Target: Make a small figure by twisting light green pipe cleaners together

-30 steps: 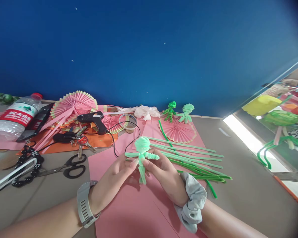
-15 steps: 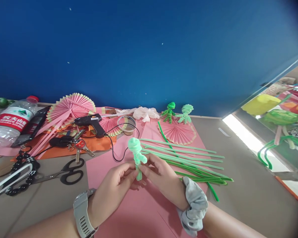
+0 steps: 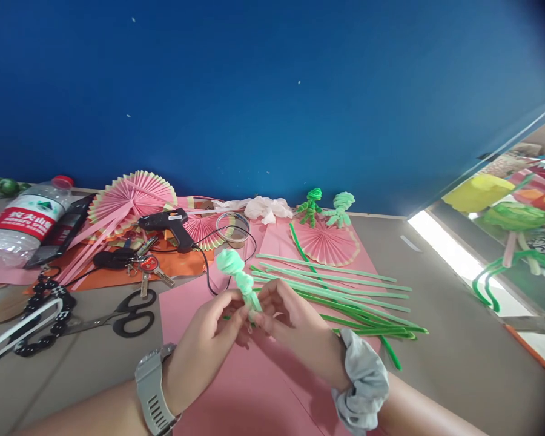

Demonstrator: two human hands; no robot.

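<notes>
A small light-green pipe-cleaner figure (image 3: 237,275) with a round wound head is pinched between both my hands above a pink paper sheet (image 3: 249,387). My left hand (image 3: 209,339), with a grey watch on its wrist, closes its fingertips on the figure's lower body. My right hand (image 3: 295,330), a grey scrunchie round its wrist, pinches the same lower part from the right. The figure leans to the left, head up. Loose green pipe cleaners (image 3: 345,297) lie just right of my hands.
Two finished green figures (image 3: 327,208) stand on a pink paper fan (image 3: 324,242) at the back. A black glue gun (image 3: 170,224), keys (image 3: 145,266), scissors (image 3: 118,318), a water bottle (image 3: 22,221) and more fans (image 3: 131,194) lie at left. A blue wall rises behind.
The figure has been turned in my fingers and now tilts left with its arms out of sight. Both hands shifted slightly down and left, still pinching it.
</notes>
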